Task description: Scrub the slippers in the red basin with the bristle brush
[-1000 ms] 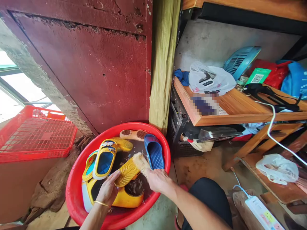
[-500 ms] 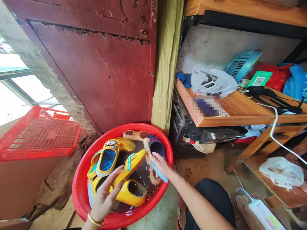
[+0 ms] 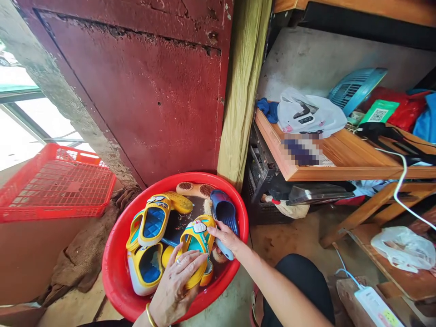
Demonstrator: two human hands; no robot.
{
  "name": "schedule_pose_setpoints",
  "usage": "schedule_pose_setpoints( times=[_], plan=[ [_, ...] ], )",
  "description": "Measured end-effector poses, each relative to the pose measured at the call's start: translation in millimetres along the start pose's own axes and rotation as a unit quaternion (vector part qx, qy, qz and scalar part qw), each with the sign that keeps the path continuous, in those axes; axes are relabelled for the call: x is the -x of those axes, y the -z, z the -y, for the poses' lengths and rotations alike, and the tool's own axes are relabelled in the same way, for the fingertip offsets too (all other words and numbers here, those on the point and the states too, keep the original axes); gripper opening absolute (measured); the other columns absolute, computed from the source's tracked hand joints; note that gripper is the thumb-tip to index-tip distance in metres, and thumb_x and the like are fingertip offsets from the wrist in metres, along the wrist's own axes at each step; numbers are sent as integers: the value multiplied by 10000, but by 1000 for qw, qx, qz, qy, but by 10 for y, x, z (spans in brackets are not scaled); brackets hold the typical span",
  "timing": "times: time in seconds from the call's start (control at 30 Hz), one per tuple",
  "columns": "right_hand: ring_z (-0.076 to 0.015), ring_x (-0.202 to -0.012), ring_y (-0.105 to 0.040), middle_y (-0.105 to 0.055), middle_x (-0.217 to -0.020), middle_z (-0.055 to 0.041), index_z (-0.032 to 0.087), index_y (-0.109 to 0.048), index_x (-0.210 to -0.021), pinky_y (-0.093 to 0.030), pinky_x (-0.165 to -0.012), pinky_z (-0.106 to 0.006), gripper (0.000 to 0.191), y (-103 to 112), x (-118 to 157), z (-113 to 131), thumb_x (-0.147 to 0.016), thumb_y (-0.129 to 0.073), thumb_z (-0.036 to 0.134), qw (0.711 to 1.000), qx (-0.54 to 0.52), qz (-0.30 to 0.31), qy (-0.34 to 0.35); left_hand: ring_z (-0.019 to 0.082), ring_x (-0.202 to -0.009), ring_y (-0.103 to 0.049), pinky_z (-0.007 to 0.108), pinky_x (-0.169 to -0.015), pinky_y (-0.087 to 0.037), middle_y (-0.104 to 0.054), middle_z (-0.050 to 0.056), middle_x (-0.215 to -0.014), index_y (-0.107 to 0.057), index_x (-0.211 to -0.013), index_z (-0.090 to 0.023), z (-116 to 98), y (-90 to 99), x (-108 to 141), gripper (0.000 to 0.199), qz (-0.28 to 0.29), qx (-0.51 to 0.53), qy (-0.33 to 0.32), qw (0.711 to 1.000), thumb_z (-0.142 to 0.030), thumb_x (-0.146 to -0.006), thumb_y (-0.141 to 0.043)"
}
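Note:
A yellow slipper with a teal inside is in my left hand, which grips its heel end. Its opening faces up and its toe points away from me. My right hand is closed on a scrub brush with a light blue handle, and its fingers also touch the slipper's right side. The pale bristles show just past the slipper's toe. Both hands are over a red basin of murky water. Around them in it are a blue-lined yellow slipper, a dark blue clog and several others.
Behind the basin stands a worn dark red door. A red plastic crate is at the left, beside a brown sack cloth. To the right are a wooden table with bags and a fan, and a power strip.
The held slipper has turned from its side to opening up. My left hand has moved right onto its heel. The brush bristles have dropped lower, partly behind the slipper.

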State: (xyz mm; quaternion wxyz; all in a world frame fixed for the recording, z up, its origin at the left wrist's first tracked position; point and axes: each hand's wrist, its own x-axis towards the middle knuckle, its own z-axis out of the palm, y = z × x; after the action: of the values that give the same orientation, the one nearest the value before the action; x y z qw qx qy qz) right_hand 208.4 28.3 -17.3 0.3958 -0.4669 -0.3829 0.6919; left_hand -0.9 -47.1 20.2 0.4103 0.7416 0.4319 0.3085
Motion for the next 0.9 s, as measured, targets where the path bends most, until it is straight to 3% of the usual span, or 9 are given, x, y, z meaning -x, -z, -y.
schedule_pose_setpoints(
  times=[0.1,0.2,0.3,0.4,0.5,0.6,0.67,0.77,0.9],
  plan=[
    [-90,-448,-548,-672,-768,22,177,-511,-1320,-385,-358,-182,830,-29,-22,10,-650,-782,587,1000,-13,2,5,355,-1251,-576,516,-1233,61,-729,78,-1231,-729,-1220,-303,-10,-25,-9,484,-26,7,4,1000,-287,-737,-733],
    [-91,-451,-543,-663,-752,34,201,-488,-1347,-382,-365,-179,833,-49,-38,-4,-660,-794,558,999,-28,16,7,371,-1263,-559,497,-1244,-28,-744,94,-1176,-770,-1109,-271,-58,-15,-3,440,-121,54,2,991,-305,-671,-800],
    [-104,-481,-568,-674,-776,26,217,-489,-1337,-388,-372,-180,797,-84,-41,-25,-671,-804,524,998,-42,41,17,360,-1228,-569,462,-1194,-259,-736,98,-1111,-733,-1094,-242,-83,-13,-29,434,-281,167,53,944,-350,-678,-799],
    [-107,-475,-574,-675,-779,29,222,-484,-1329,-396,-376,-183,781,-109,-42,-48,-678,-808,506,998,-41,37,29,315,-1142,-612,379,-969,-493,-708,70,-1072,-641,-1168,-242,-24,-20,-111,520,-382,236,159,879,-429,-705,-784],
    [-95,-440,-543,-660,-736,44,223,-461,-1358,-389,-372,-180,800,-109,-40,-73,-689,-805,493,999,-25,21,35,288,-1069,-654,310,-766,-543,-714,66,-1093,-645,-1127,-236,81,-17,-199,535,-326,296,268,857,-507,-690,-791],
    [-97,-445,-549,-672,-750,34,216,-445,-1379,-415,-380,-189,823,-114,-27,-78,-690,-799,496,998,-24,27,44,305,-1028,-695,349,-745,-569,-746,112,-1101,-670,-1142,-198,154,-17,-234,533,-158,431,308,833,-534,-738,-756],
    [-106,-452,-564,-678,-760,27,212,-430,-1396,-429,-382,-197,845,-129,-7,-64,-695,-787,519,998,-24,36,47,324,-997,-717,398,-780,-586,-761,141,-1071,-668,-1181,-164,175,-26,-231,564,-93,501,315,801,-521,-753,-751],
    [-127,-466,-594,-678,-750,21,204,-372,-1456,-418,-371,-197,900,-142,28,-30,-718,-757,547,998,-5,45,44,336,-945,-740,423,-804,-600,-778,151,-1014,-660,-1213,-131,191,-36,-217,587,-88,531,328,776,-439,-728,-785],
    [-138,-485,-619,-680,-765,2,182,-317,-1512,-383,-363,-187,855,-76,71,-16,-793,-679,469,995,94,-3,35,329,-901,-751,419,-797,-610,-785,137,-993,-637,-1249,-135,238,-12,-238,613,-106,527,317,782,-275,-674,-797]
  ],
)
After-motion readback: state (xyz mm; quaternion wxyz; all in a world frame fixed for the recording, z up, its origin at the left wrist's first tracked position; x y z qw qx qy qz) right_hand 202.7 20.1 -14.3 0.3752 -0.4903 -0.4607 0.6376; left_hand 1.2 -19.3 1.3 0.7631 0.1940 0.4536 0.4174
